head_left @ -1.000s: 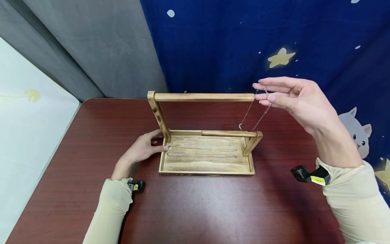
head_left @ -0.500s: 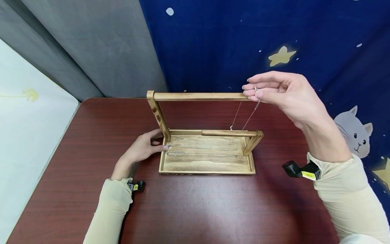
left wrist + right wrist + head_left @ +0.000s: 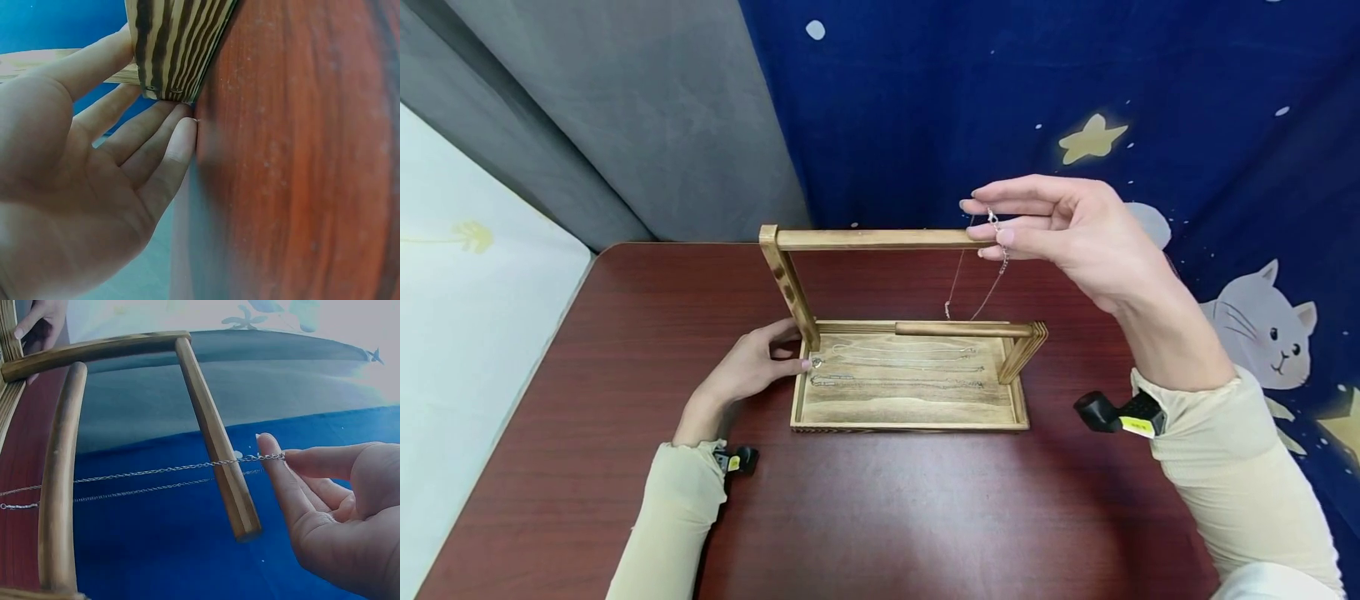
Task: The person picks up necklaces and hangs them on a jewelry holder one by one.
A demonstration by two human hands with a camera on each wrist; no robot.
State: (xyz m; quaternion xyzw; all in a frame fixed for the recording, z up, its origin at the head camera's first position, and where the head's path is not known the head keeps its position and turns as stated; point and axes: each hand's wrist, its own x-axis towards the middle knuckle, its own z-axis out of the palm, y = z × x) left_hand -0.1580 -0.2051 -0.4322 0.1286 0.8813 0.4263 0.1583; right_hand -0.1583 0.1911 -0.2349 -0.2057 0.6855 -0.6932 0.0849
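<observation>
A wooden jewellery stand (image 3: 910,426) with a tray base sits on the table. My left hand (image 3: 748,364) holds its left end, the thumb on the tray rim and the fingers round the outer side by the post. My right hand (image 3: 1067,225) pinches a thin silver necklace (image 3: 144,472) between thumb and fingers, near its clasp. The chain hangs in a loop over the upper bar (image 3: 880,240), close to the bar's free right end. In the right wrist view, one strand passes in front of this bar and the other behind. A small pendant hangs at the bottom.
Several fine chains (image 3: 902,383) lie stretched across the tray floor. The lower bar (image 3: 962,329) joins the right post (image 3: 1022,354). A blue curtain (image 3: 910,108) and a grey curtain (image 3: 647,108) hang behind the dark red table (image 3: 887,517).
My right hand has moved left with the necklace, bringing its loop from beyond the upper bar's free end onto the bar. My left hand has stayed on the stand.
</observation>
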